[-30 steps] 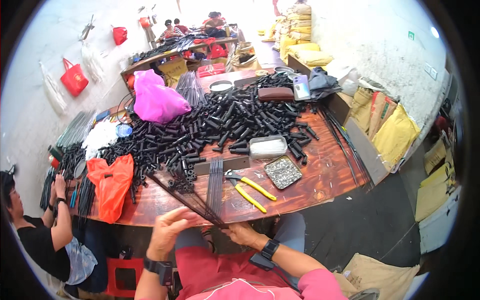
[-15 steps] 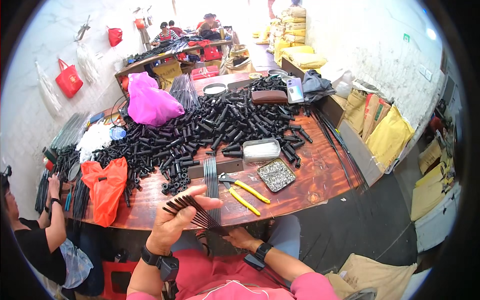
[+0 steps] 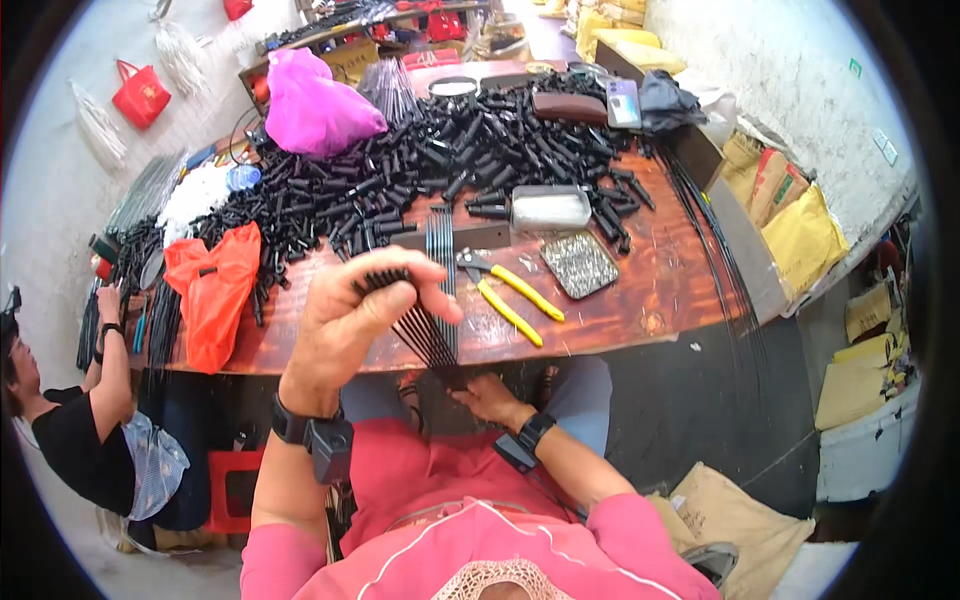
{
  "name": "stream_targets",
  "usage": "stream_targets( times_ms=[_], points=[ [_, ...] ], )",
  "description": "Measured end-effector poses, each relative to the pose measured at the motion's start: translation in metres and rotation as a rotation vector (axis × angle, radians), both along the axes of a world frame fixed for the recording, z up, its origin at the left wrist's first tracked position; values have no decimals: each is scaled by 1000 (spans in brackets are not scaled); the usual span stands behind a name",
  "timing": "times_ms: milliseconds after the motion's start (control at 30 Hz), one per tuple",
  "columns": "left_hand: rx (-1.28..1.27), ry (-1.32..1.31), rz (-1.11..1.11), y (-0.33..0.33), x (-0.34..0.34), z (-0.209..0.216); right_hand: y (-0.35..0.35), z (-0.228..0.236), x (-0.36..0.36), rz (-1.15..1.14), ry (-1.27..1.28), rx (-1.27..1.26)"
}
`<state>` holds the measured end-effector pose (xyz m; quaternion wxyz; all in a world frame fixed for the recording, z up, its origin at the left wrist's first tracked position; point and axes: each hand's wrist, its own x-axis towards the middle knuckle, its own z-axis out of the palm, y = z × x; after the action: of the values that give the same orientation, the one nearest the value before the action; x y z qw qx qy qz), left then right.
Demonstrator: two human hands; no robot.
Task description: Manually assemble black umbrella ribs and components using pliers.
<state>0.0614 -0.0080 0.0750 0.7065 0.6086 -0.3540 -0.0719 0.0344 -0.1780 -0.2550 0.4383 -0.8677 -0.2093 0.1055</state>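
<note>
Rods: a fan of thin black rods with small black tips, sitting centre frame just below the table edge, pinched between both hands.

Left to right in the frame:
- far left, another person's hand was at the table end, by the dark pile there.
- orange bag lay on the table, left of centre.
- left hand was closed round the tipped upper ends of the rods, thumb across them, fingers curled behind.
- right hand, lower, was closed on the bottom ends where the fan converged; grip partly hidden.
- yellow-handled pliers and a small tray of metal bits sat right of centre, untouched.

Handling, my read: light, stiff but springy, smooth, so likely to slide and splay if held loosely. Not fragile. Best taken near the converging end as a bundle, with the second hand steadying the tips. A single-point grip would probably let them scissor apart.
</note>
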Motion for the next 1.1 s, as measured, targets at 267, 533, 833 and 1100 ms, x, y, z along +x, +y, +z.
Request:
stream_targets(
  times_ms=[267, 533, 833, 1100],
  points=[
    [-58, 77, 89, -6, -2, -2, -29, 61, -24, -36, -87, -144],
    [-55, 108, 153, -4, -6, -4, -124, 291, 39, 264, -127, -144],
    [-79, 184, 109, -14, 2, -1, -162, 257, 199, -293, -510, -636],
    [-46, 173, 88, -8, 8, -1, -149, 245, 207, -211, -536, -799]
  ],
)
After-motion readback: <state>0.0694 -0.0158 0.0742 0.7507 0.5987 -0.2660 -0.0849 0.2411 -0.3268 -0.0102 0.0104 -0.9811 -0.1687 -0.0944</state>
